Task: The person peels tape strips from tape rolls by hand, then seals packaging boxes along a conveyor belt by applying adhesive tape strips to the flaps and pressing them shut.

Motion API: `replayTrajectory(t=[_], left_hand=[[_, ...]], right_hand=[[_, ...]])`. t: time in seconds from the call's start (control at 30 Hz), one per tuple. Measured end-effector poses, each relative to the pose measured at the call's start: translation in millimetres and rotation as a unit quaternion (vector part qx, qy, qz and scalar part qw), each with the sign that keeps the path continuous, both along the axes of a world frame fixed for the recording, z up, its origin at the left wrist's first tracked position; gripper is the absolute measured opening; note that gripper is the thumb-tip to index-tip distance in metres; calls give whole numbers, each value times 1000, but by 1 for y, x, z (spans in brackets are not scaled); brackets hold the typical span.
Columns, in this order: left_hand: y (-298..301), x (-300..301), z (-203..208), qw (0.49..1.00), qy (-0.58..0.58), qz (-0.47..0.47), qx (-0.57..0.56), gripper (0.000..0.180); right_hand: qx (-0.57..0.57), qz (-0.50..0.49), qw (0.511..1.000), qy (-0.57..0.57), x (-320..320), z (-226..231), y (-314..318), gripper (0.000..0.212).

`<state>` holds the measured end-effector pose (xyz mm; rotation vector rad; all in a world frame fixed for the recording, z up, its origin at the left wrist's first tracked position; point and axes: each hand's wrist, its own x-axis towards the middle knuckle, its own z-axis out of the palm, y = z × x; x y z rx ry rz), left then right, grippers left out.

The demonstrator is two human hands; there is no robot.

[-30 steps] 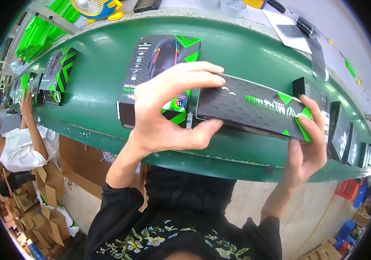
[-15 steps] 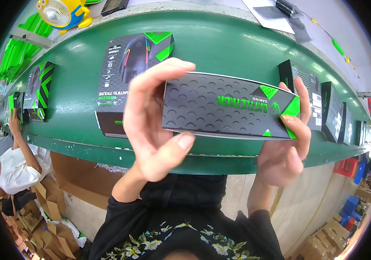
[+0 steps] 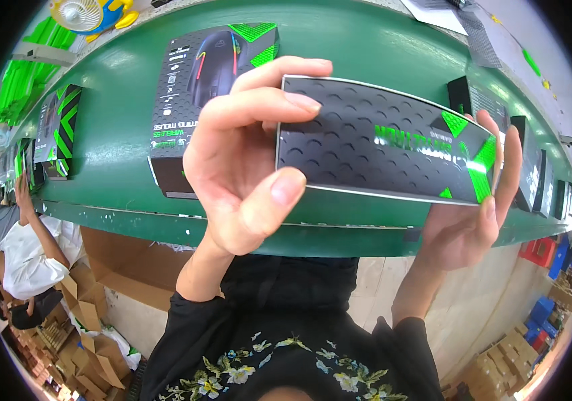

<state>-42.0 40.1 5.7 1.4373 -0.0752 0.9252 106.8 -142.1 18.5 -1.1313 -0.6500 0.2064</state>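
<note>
Gripping a long, flat black box [image 3: 383, 150] with dimpled texture and green triangles, the left hand [image 3: 246, 154] pinches its 9 o'clock end, the right hand [image 3: 470, 214] clasps its 3 o'clock end, above the green tabletop [image 3: 366, 47]; a glossy mouse box [image 3: 195, 87] lies at 10 o'clock.

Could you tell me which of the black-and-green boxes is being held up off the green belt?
The long, narrow box, gripped at its ends by the left hand and right hand; the mouse box lies on the belt.
</note>
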Motion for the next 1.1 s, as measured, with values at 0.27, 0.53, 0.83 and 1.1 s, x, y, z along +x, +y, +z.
replayTrajectory(t=[0.27, 0.53, 0.83, 1.1], left_hand=[[-12, 16, 6, 985, 4, 144, 90, 48], [-29, 39, 8, 950, 17, 274, 148, 64], [5, 6, 17, 962, 135, 193, 136, 63], [94, -130, -19, 832, 400, 372, 102, 38]], right_hand=[[-2, 41, 999, -20, 4, 2, 4, 71], [-67, -29, 990, -124, -5, 7, 26, 82], [-153, -58, 961, -223, 45, 11, 30, 51], [-227, -244, 901, -277, 89, 18, 62, 54]])
